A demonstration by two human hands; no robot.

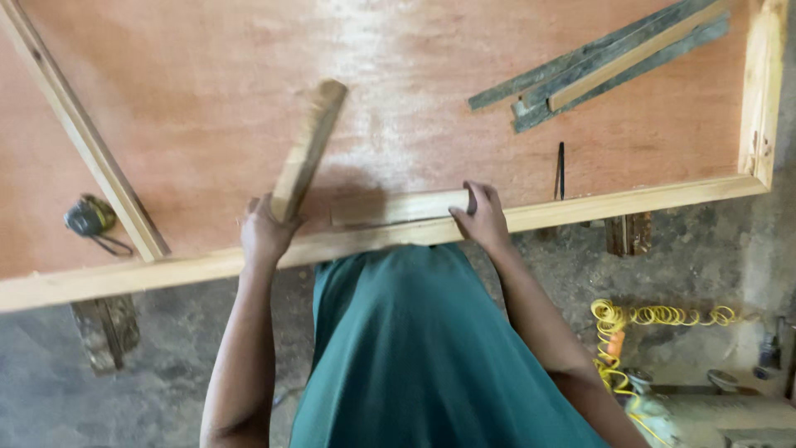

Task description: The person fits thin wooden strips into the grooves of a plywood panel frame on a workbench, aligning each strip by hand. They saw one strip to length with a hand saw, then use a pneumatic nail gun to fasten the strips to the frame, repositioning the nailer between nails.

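Left hand [264,232] grips a wood stick [308,149], raised; right hand [482,217] pinches the short block's [398,207] end against the frame rail [580,207]. Keep block flush, strike squarely, fingers away.

**Bare Wood, Rough Concrete**

The worktop [207,99] is a broad plywood sheet, reddish and matt, with a pale sheen where light falls across its smooth face. Its frame [655,197] is light raw timber, unpainted, with visible grain. The stick [308,148] in the left hand [264,232] is the same pale sawn wood, as is the short block [398,206] under the right hand [483,220]. The grey slats [605,58] look weathered and dull. The coiled hose [655,316] is glossy yellow plastic. The floor [50,382] is rough, stained concrete.
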